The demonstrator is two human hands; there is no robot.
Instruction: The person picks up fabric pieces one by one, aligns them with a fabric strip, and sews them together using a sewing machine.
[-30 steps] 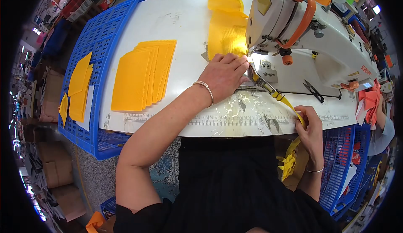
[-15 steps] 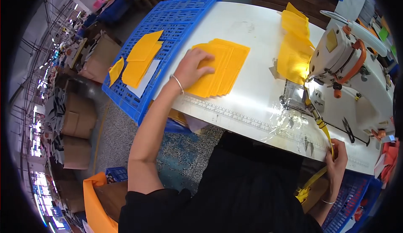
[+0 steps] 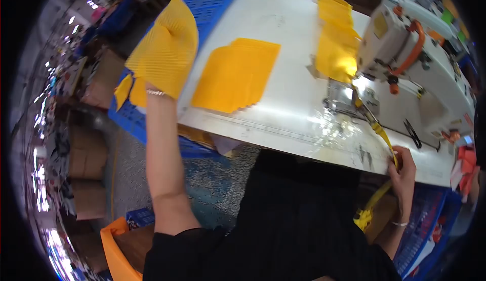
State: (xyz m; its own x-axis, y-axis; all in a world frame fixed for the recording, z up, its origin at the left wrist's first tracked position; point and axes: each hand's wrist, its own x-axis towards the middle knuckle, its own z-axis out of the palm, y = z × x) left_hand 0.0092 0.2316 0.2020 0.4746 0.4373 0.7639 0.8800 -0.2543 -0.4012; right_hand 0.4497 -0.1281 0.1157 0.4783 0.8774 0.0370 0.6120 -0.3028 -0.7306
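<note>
Brown cardboard boxes (image 3: 87,152) are standing on the floor at the far left, and a bright orange cloth (image 3: 117,248) is hanging over a brown surface in the near left corner. A small folded yellow fabric piece (image 3: 122,91) is lying on the blue perforated plastic crate (image 3: 212,8). Over that crate, a large yellow mesh panel (image 3: 169,43) is rising and draping across the left hand (image 3: 151,86), hiding its fingers, so their spread or grip cannot be told; the panel is also blocking part of the crate. To its right, a fanned stack of flat yellow panels (image 3: 235,76) is resting on the white tabletop (image 3: 288,109). Farther right, a long yellow mesh strip (image 3: 336,43) is running to the needle area of the white sewing machine with orange parts (image 3: 387,35), whose head is covering some of the tabletop. Black thread snips (image 3: 412,133) are lying beside it. The right hand (image 3: 403,167) is pinching a narrow yellow tape (image 3: 386,139) between thumb and fingers at the near edge, above a blue plastic basket (image 3: 430,230).
</note>
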